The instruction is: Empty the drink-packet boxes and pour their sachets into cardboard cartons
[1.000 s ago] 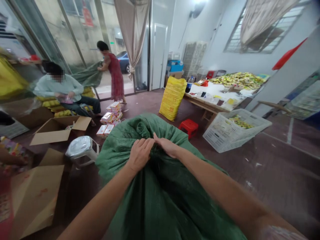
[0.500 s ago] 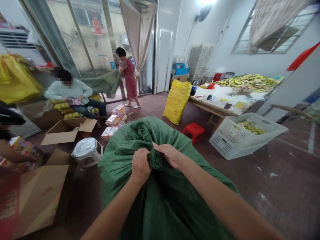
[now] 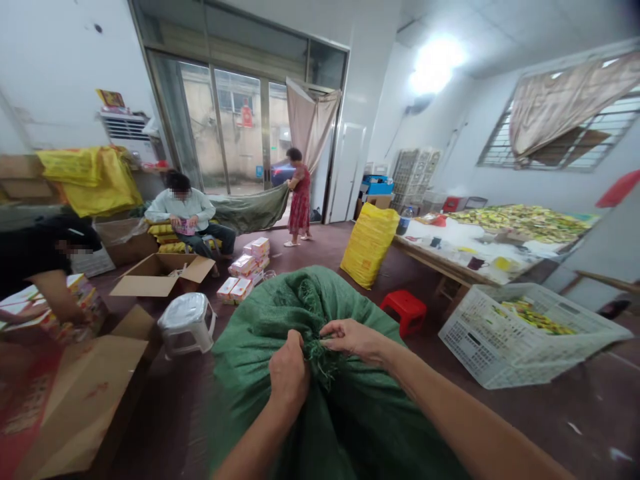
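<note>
A large, bulging green woven sack (image 3: 250,357) stands right in front of me, its top gathered into folds. At the middle of those folds is a tuft of frayed green threads (image 3: 323,367). My left hand (image 3: 289,371) is closed in a fist on the gathered neck, just left of the tuft. From the right, my right hand (image 3: 354,340) pinches at the frayed edge with thumb and fingertips together. Whether a separate tie string is between the fingers cannot be made out. What the sack contains is hidden.
A white stool (image 3: 186,317) and open cartons (image 3: 85,393) are to the left. Right stand a yellow sack (image 3: 369,245), a red stool (image 3: 404,308), a white crate (image 3: 493,340) and a table (image 3: 425,252) with packets. Three people are nearby, one holding green cloth (image 3: 255,212).
My view has tilted up, so the scene sits lower. My right hand has shifted slightly at the tuft, while my left keeps its grip. The standing person's green cloth hangs lower and stretches out.
</note>
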Available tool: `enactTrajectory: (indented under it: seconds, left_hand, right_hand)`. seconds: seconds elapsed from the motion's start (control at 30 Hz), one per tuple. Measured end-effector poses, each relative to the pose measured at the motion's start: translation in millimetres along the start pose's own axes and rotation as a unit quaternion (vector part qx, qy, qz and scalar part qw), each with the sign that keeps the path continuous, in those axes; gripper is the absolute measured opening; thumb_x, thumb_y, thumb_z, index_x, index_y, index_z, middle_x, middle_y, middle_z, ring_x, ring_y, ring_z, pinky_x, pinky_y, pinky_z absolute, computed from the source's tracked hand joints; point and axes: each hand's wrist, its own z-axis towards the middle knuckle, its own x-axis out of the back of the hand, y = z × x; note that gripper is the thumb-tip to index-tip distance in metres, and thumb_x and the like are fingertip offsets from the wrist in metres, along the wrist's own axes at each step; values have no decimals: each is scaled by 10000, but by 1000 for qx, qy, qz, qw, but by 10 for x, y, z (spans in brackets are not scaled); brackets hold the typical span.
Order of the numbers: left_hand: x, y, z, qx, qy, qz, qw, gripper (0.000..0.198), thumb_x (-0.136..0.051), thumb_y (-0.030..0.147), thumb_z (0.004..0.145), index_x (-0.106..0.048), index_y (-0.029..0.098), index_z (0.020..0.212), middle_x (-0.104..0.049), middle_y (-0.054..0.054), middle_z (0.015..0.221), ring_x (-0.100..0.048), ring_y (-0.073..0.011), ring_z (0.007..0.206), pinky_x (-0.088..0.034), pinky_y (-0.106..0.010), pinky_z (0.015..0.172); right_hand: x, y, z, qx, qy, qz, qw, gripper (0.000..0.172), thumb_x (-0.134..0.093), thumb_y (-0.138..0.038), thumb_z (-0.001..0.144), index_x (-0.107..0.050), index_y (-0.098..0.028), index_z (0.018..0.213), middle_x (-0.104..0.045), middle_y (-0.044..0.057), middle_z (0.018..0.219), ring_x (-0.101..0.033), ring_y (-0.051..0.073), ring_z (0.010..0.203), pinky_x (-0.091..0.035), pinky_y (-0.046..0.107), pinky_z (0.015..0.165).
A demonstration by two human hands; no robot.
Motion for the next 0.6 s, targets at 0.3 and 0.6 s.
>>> enactTrajectory:
  seconds: [0.3,0.6]
  left_hand:
    - [250,-39,-250,124,-23,-375,918,311,-675,205,723,-407,243,875,-593,38,714,-616,-168,668,-431,-258,641]
    - [37,73,-397,166,-222,-402,873,562,-475,673,857,-597,179,620,-616,-52,562,-563,-167,485,-393,-279,525]
  right_hand:
    - [-339,28,-43,26,231,25,972,554,-681,-713,568,-654,-162,618,-488,-23,536,-359,106,548,-257,256,537]
    - [-394,-23,-56,11,249,79,965,603,-703,-752,501,-600,-171,624,-488,-22,561,-357,109,555,-288,263,535]
